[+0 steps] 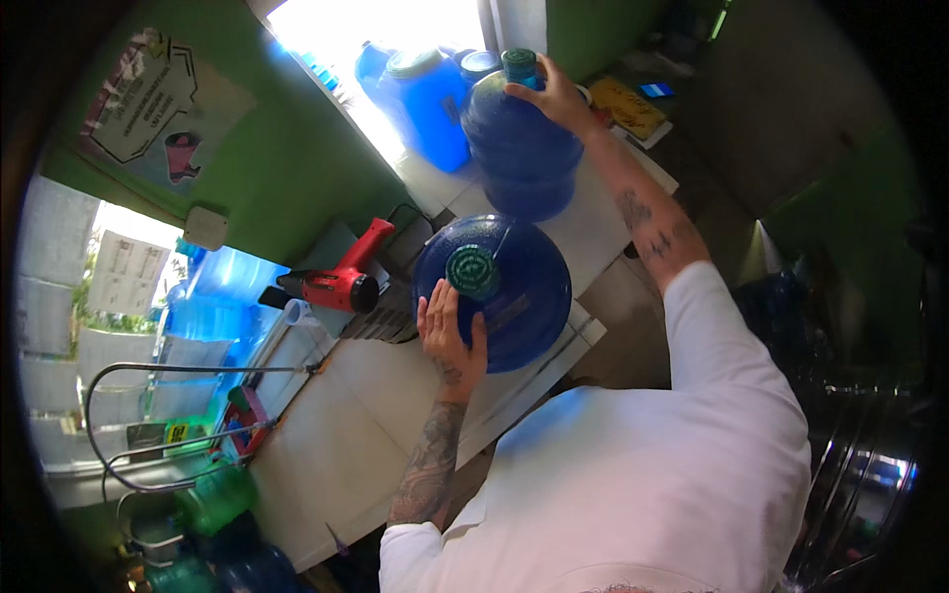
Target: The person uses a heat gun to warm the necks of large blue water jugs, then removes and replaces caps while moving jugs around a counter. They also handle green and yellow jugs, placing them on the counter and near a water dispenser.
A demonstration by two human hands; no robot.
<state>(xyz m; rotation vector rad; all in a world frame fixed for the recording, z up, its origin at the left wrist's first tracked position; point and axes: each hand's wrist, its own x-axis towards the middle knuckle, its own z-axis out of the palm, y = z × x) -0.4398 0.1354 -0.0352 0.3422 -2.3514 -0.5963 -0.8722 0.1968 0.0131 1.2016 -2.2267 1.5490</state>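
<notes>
A large blue water jug with a green cap stands on the white tiled counter in front of me. My left hand lies on its top, fingers together beside the cap and thumb apart. Beyond it stands a ribbed blue round water bottle. My right hand is around that bottle's neck, thumb on one side and fingers on the other, just below its green cap. A red heat gun rests left of the nearer jug.
More blue containers stand by the bright window. Curved metal faucets rise at the left of the tiled counter. A yellow item and a lit phone lie at the back right. Green and blue bottles are at lower left.
</notes>
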